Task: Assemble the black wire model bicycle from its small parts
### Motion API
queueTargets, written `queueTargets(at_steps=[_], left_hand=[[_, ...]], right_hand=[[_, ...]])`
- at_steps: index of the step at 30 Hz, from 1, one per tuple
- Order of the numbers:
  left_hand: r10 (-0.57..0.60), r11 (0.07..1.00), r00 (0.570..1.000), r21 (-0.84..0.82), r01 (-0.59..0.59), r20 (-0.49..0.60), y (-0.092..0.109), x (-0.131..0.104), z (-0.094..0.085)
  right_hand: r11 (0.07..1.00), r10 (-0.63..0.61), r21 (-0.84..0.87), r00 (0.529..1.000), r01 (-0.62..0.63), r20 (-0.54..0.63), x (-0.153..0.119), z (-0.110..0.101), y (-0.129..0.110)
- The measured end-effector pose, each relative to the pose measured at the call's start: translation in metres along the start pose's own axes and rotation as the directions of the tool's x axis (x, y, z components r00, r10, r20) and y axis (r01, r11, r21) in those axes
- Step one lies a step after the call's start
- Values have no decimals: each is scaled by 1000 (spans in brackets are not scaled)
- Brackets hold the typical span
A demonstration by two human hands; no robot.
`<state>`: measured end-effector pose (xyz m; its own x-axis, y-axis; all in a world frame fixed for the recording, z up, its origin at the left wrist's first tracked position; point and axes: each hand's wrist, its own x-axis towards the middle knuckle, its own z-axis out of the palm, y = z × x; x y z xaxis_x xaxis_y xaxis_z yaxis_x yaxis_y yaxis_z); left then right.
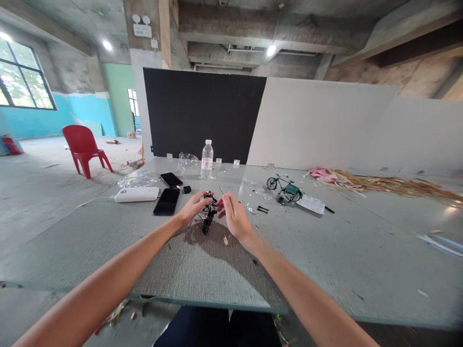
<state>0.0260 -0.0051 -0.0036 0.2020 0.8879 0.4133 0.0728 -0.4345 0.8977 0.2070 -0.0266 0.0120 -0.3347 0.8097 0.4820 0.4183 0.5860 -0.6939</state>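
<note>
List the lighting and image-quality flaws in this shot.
Head view: window and ceiling light washed out; dark shadow on the table below the left hand and right hand; black model bicycle too dark for fine detail; wide-angle stretching towards the edges, far right smeared.

Black model bicycle [207,216]: upper part partly hidden by left hand [193,208]. Right hand [233,214]: thin rod [222,190] covered at its lower end. Small parts [250,208] on desk [202,274]: too small to identify. Both forearms: cut off by lower edge.
</note>
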Motion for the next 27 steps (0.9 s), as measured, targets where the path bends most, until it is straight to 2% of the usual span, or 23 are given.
queueTargets(at_steps=[2, 4, 8, 12, 18, 21, 24, 27], left_hand=[[-1, 998, 1000, 66, 1, -4, 2, 0, 2], [4, 990, 1000, 141, -1, -21, 4, 0, 3], [10, 978, 999, 211, 1, -52, -2, -1, 3], [14, 982, 999, 190, -4, -51, -8, -1, 3], [12, 987, 998, 160, -2, -63, -6, -1, 4], [5, 987, 997, 159, 8, -78, -4, -2, 5], [24, 972, 995, 234, 0, -97, -1, -2, 6], [70, 958, 993, 284, -41, -95, 2, -1, 8]], right_hand=[[982, -12, -188, 1000, 17, 28, 5, -10, 7], [925, -15, -378, 996, 48, 90, 7, -19, 13], [800, 48, -599, 993, 26, 107, 8, -25, 15], [743, 74, -669, 990, 28, 124, 8, -20, 11], [706, 109, -707, 983, 28, 148, 7, -19, 6], [637, 105, -769, 982, 53, 155, 7, -20, 5], [578, 91, -811, 981, 88, 171, 7, -21, 4], [651, 94, -757, 983, 60, 159, 8, -21, 6]])
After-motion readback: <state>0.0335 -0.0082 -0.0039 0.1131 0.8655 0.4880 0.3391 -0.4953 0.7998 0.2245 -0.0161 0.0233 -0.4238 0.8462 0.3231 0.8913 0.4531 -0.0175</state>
